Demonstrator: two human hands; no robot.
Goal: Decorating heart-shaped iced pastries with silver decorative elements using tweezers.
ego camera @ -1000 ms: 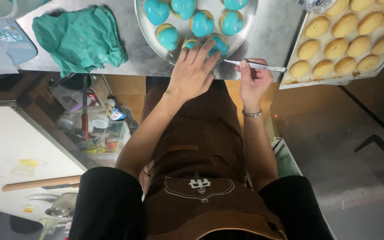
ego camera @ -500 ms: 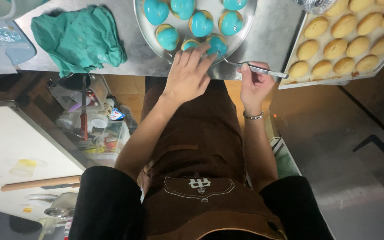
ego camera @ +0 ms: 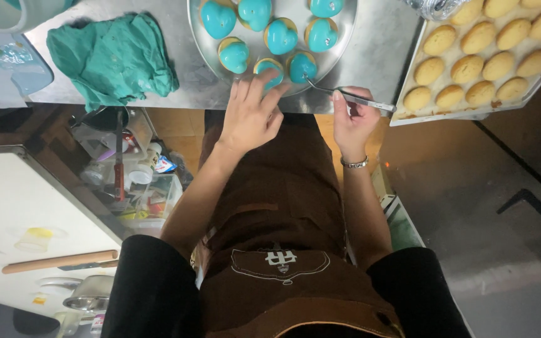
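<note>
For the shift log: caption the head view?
Left hand steadies teal-iced cookie on round metal tray; right hand holds thin metal tweezers.

Even overhead light falls brightest on the brushed steel worktop [ego camera: 377,50], which shows a soft grey sheen without hard glare. Small white highlights glint on the glossy teal-iced heart-shaped cookies [ego camera: 281,35] and along the rim of the round metal plate [ego camera: 203,45]. The crumpled teal cloth [ego camera: 113,59] casts a short, dark shadow at its upper edge. Below the counter edge the scene turns dim: the brown apron [ego camera: 283,206] and black sleeves sink into shade, and the grey floor at right looks murky. The wide lens bends straight lines near the borders. Focus holds at the counter; nearer clothing is slightly soft.
</note>
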